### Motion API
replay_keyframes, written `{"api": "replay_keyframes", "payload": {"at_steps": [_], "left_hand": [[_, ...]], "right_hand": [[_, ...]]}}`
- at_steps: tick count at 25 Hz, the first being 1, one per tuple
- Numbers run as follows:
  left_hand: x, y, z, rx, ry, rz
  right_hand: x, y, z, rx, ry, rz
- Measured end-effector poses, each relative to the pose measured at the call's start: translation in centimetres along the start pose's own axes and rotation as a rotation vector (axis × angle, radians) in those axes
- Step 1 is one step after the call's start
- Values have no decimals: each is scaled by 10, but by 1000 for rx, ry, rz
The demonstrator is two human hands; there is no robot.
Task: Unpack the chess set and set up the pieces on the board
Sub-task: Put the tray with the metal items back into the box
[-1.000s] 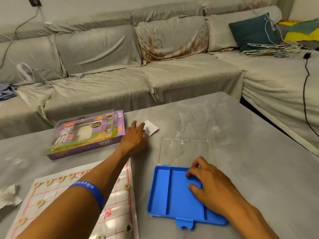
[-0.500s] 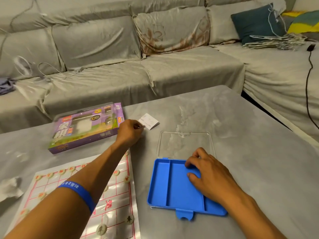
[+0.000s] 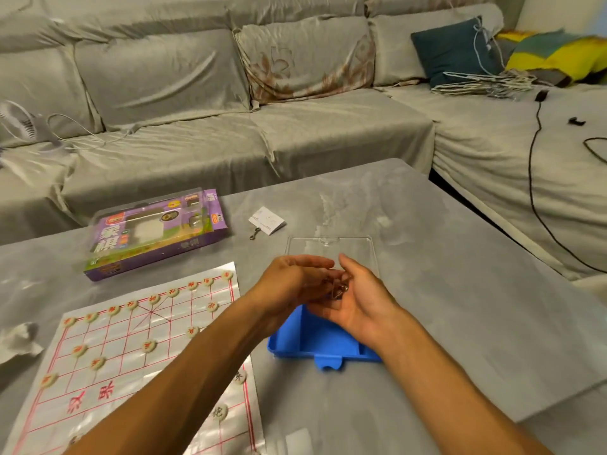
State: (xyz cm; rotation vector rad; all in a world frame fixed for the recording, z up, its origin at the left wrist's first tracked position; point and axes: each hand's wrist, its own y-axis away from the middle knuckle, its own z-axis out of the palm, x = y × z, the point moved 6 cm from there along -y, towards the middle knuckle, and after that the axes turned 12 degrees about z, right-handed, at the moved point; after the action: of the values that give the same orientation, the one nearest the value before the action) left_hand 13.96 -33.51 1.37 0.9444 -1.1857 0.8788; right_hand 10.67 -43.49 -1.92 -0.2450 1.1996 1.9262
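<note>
Hands met above blue tray; board part set.
Board [image 3: 138, 353] lay near-left on tabletop [image 3: 460, 307], pieces [image 3: 149, 346] on it. Left hand [image 3: 292, 284] and right hand [image 3: 358, 297] together over blue tray [image 3: 315, 339], fingering small metal bits, grip unclear. Purple box [image 3: 154, 231] beyond.

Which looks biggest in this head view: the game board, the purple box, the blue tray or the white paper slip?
1. Game board, clearly largest, though nearest the camera.
2. Purple box.
3. Blue tray, unsure against the box: the hands hide part of it.
4. White paper slip, smallest.
</note>
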Motion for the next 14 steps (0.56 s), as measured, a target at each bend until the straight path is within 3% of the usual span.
{"api": "replay_keyframes", "payload": {"at_steps": [4, 12, 14], "left_hand": [[9, 2, 17, -125, -258, 153], [10, 12, 52, -234, -237, 395], [12, 11, 50, -160, -181, 468]], "right_hand": [[-8, 4, -14, 51, -136, -24], [-21, 14, -30, 29, -147, 39], [-26, 17, -39, 112, -117, 4]]}}
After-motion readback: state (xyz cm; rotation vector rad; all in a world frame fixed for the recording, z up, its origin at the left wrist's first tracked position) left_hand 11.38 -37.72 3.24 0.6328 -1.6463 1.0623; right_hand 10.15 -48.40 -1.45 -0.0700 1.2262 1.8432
